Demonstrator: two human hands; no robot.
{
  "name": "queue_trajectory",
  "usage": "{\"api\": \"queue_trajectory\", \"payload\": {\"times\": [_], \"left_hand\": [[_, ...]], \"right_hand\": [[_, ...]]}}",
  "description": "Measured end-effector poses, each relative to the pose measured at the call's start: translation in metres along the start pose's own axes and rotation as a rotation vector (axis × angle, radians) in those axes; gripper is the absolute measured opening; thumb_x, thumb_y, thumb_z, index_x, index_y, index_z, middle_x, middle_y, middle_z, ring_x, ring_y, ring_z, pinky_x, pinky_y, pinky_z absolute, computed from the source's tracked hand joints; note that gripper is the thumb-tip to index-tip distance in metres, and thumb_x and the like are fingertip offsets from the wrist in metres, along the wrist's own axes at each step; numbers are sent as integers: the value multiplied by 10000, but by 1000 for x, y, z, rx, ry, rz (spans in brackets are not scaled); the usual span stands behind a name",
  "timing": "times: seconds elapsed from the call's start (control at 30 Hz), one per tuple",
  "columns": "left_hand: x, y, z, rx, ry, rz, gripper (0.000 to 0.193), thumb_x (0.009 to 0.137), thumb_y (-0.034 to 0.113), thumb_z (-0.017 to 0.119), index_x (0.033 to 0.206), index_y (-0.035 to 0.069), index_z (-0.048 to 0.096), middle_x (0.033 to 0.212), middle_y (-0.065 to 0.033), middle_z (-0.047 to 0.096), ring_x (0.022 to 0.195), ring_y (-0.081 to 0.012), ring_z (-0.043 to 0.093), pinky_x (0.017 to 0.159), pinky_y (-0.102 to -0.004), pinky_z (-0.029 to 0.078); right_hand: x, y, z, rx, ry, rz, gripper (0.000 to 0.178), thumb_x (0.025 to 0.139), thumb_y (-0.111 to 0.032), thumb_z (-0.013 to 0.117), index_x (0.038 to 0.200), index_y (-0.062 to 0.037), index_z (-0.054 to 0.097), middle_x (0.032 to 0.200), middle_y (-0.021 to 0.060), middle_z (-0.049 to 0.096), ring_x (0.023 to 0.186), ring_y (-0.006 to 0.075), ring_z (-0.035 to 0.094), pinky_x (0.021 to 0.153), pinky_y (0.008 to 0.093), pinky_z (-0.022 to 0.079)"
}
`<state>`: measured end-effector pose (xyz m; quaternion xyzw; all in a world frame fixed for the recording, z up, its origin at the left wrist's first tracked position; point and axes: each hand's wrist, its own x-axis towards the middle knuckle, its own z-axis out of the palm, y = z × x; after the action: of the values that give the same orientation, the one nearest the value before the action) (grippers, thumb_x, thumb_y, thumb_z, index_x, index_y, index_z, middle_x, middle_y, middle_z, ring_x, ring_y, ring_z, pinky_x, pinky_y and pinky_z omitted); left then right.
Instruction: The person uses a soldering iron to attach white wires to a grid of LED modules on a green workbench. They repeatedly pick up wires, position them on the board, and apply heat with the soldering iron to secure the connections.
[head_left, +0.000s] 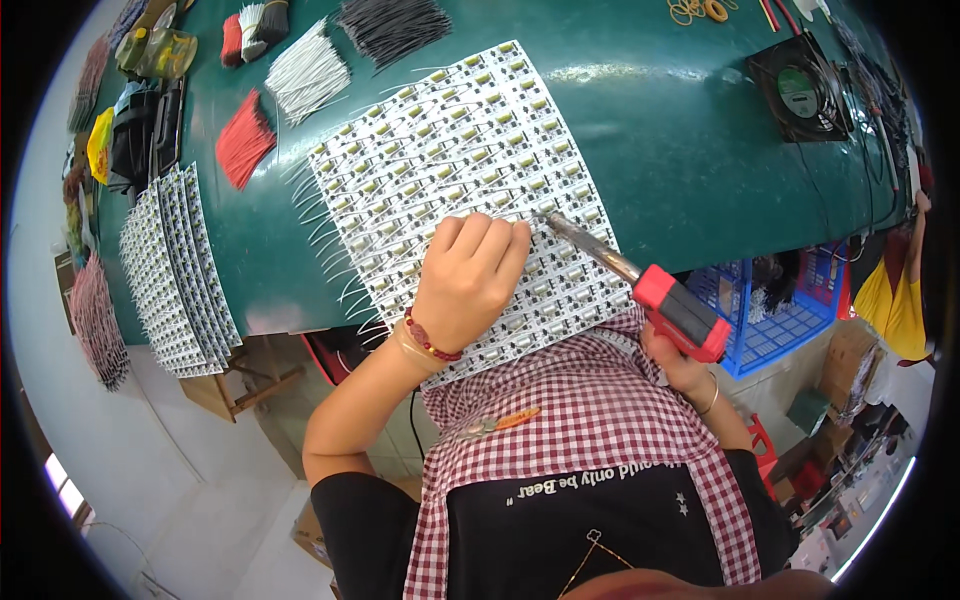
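A large white panel of small circuit boards [440, 150] lies on the green table and reaches over its near edge toward my apron. Many thin white wires [325, 235] stick out past its left side. My left hand [468, 275] rests on the panel's middle, fingers curled and pressed together; what they pinch is hidden beneath them. My right hand [683, 365] is wrapped round the red and black handle of a soldering iron [685, 312]. The iron's metal tip touches or hovers just over the panel, right beside my left fingertips; I cannot tell which.
Bundles of red wires [245, 140], white wires [308, 73] and black wires [393, 28] lie at the far left. Stacked circuit panels [180, 270] overhang the left edge. A black fan [798, 88] stands at the right, with a blue crate [775, 325] below the table.
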<state>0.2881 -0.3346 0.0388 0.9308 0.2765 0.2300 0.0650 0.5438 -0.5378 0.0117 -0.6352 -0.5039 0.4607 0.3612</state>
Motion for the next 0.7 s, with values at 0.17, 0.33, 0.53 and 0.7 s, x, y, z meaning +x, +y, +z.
{"api": "queue_trajectory", "payload": {"times": [0.17, 0.33, 0.53, 0.7], "left_hand": [[0, 0, -2, 26, -4, -3, 256, 728, 41, 659, 981, 29, 692, 728, -28, 464, 704, -188, 512, 636, -327, 402], [1, 0, -3, 67, -27, -12, 258, 718, 47, 672, 974, 54, 698, 727, -14, 480, 715, -181, 531, 645, -324, 403], [0, -2, -18, 63, -14, 8, 276, 700, 46, 670, 973, 62, 700, 763, -7, 530, 770, -176, 568, 685, -332, 413], [-1, -6, -12, -45, -40, 31, 270, 701, 64, 659, 967, 78, 705, 770, -11, 524, 789, -187, 560, 691, -338, 411]], "right_hand": [[-8, 3, -3, 271, 42, -7, 213, 906, -96, 647, 1087, 16, 630, 901, 65, 647, 776, 155, 613, 680, 302, 486], [-3, -8, 0, 401, 28, -10, 212, 946, -109, 621, 1114, 19, 604, 884, 33, 610, 793, 120, 565, 689, 295, 470], [-8, -9, 2, 440, 10, -2, 190, 943, -131, 628, 1068, 11, 606, 865, 31, 599, 761, 119, 551, 674, 293, 463], [-12, -6, 7, 448, 24, 36, 184, 938, -143, 633, 1039, 9, 610, 858, 41, 602, 757, 128, 558, 678, 300, 468]]}}
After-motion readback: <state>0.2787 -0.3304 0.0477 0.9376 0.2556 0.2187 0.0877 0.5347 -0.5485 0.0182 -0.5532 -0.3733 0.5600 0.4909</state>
